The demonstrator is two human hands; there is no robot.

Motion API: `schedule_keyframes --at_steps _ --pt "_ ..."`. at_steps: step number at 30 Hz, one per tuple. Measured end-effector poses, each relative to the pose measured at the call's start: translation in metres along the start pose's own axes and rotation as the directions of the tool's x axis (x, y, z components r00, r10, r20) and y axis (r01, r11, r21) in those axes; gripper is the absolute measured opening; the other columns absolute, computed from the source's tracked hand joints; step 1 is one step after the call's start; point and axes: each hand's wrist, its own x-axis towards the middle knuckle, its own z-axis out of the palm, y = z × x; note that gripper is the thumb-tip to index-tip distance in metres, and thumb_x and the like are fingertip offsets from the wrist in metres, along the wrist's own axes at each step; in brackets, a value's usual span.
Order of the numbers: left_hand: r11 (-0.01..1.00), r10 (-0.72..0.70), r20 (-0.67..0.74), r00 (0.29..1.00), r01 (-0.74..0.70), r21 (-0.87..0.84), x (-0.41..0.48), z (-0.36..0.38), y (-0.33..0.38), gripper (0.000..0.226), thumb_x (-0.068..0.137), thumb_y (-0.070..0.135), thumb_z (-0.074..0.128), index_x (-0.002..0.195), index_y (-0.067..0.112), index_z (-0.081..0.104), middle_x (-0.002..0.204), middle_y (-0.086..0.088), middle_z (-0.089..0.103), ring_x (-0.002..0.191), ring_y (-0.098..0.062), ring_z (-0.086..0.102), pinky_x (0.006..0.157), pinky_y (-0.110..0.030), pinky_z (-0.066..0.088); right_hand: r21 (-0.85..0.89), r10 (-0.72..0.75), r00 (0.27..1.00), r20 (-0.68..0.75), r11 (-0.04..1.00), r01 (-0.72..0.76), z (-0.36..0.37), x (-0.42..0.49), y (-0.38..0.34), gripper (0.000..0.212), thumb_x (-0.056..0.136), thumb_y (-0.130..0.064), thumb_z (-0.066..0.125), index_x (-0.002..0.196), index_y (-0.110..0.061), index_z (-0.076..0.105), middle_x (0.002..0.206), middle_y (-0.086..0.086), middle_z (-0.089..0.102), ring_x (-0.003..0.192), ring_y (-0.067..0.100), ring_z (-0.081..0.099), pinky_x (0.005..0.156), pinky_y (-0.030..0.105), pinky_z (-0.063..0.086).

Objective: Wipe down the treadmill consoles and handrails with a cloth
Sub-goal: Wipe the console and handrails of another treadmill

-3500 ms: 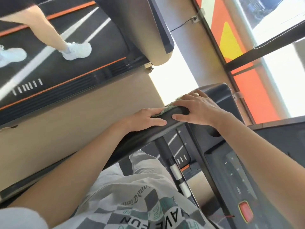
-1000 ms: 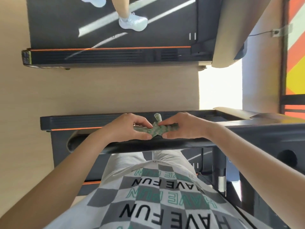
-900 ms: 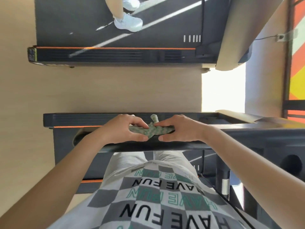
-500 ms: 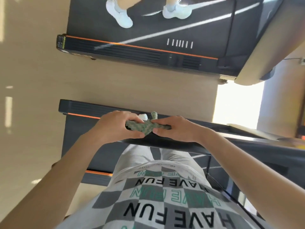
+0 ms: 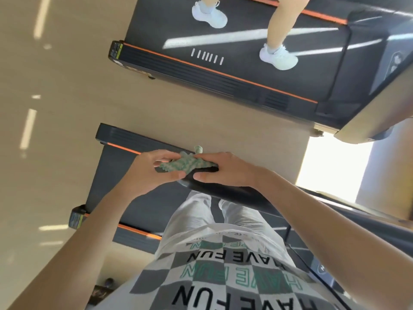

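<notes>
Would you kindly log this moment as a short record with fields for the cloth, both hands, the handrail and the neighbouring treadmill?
cloth: green patterned, bunched over the free end of the handrail
left hand: fingers and thumb curled round the cloth's left part
right hand: grips the cloth's right part against the handrail
handrail: black, runs off to the right under the right forearm
neighbouring treadmill: another person in white shoes is on its belt
</notes>
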Motion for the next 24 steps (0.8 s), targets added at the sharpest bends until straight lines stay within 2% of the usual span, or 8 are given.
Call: schedule_keyframes --at_steps 3,6,9,12,16,19,22,24 --pt "0.988 -0.034 -0.023 0.999 0.03 -0.149 -0.004 0.003 -0.012 0.049 0.069 0.036 0.088 0.114 0.024 0.074 0.113 0.015 0.075 0.108 -0.001 0.068 0.105 -0.036 0.051 0.013 -0.017 1.0 0.026 1.0 0.017 0.0 0.014 -0.01 0.061 0.088 -0.055 0.066 0.144 -0.043 0.047 0.133 -0.013 0.061 0.121 0.01 0.055 0.108 0.034 0.042" --pt "0.982 -0.068 -0.05 0.996 0.058 -0.178 -0.005 0.004 -0.023 0.049 0.07 0.041 0.086 0.115 0.028 0.072 0.116 0.017 0.074 0.111 0.001 0.066 0.105 -0.034 0.048 -0.01 -0.024 0.996 0.088 1.0 0.025 0.0 0.023 -0.015 0.072 0.083 -0.058 0.068 0.148 -0.047 0.04 0.145 -0.015 0.053 0.129 0.01 0.05 0.113 0.037 0.038" --pt "0.973 -0.049 0.016 0.999 0.051 -0.225 -0.003 0.004 -0.02 0.057 0.075 0.047 0.086 0.124 0.027 0.067 0.123 0.016 0.071 0.118 -0.001 0.063 0.112 -0.037 0.043 -0.033 0.027 0.99 0.138 0.999 -0.023 -0.006 0.02 -0.013 0.074 0.084 -0.059 0.068 0.149 -0.048 0.035 0.145 -0.015 0.052 0.13 0.011 0.05 0.113 0.035 0.037" --pt "0.97 -0.007 0.113 0.994 0.034 -0.24 0.01 0.006 -0.008 0.036 0.092 0.025 0.074 0.127 0.03 0.066 0.126 0.016 0.07 0.121 -0.003 0.061 0.116 -0.041 0.041 -0.108 0.089 0.984 0.156 0.991 -0.073 -0.014 0.004 -0.005 0.074 0.081 -0.071 0.063 0.146 -0.042 0.043 0.135 -0.016 0.058 0.123 0.013 0.055 0.107 0.036 0.041" --pt "0.994 0.028 0.253 0.967 0.0 -0.107 0.027 0.013 0.019 0.036 0.093 0.028 0.066 0.129 0.028 0.068 0.132 0.014 0.066 0.127 -0.007 0.057 0.114 -0.031 0.037 -0.157 0.195 0.974 0.117 0.972 -0.175 -0.021 -0.028 0.016 0.079 0.083 -0.077 0.053 0.151 -0.04 0.038 0.155 -0.013 0.042 0.14 0.015 0.041 0.118 0.042 0.029" --pt "0.98 0.129 0.329 0.936 -0.17 0.099 0.027 0.024 0.038 0.038 0.098 0.019 0.064 0.135 0.026 0.064 0.134 0.016 0.06 0.131 -0.006 0.051 0.102 -0.018 0.036 -0.125 0.242 0.97 0.02 0.963 -0.238 -0.015 -0.059 0.03 0.081 0.083 -0.075 0.054 0.154 -0.042 0.031 0.159 -0.012 0.035 0.145 0.014 0.034 0.121 0.043 0.025" --pt "0.921 0.214 0.343 0.915 -0.305 0.241 0.023 0.034 0.048 0.042 0.098 0.023 0.063 0.139 0.026 0.061 0.14 0.01 0.06 0.131 -0.011 0.052 0.103 -0.024 0.037 -0.016 0.223 0.966 -0.127 0.974 -0.227 0.004 -0.083 0.035 0.071 0.092 -0.055 0.062 0.154 -0.036 0.034 0.154 -0.012 0.043 0.141 0.012 0.039 0.119 0.036 0.029" --pt "0.847 0.301 0.34 0.891 -0.414 0.333 0.021 0.036 0.051 0.041 0.098 0.026 0.062 0.139 0.025 0.062 0.136 0.005 0.064 0.125 -0.016 0.056 0.1 -0.029 0.04 -0.099 0.159 0.943 -0.292 0.976 -0.196 0.021 -0.094 0.035 0.072 0.09 -0.056 0.06 0.154 -0.033 0.036 0.146 -0.009 0.051 0.135 0.015 0.045 0.117 0.037 0.032"
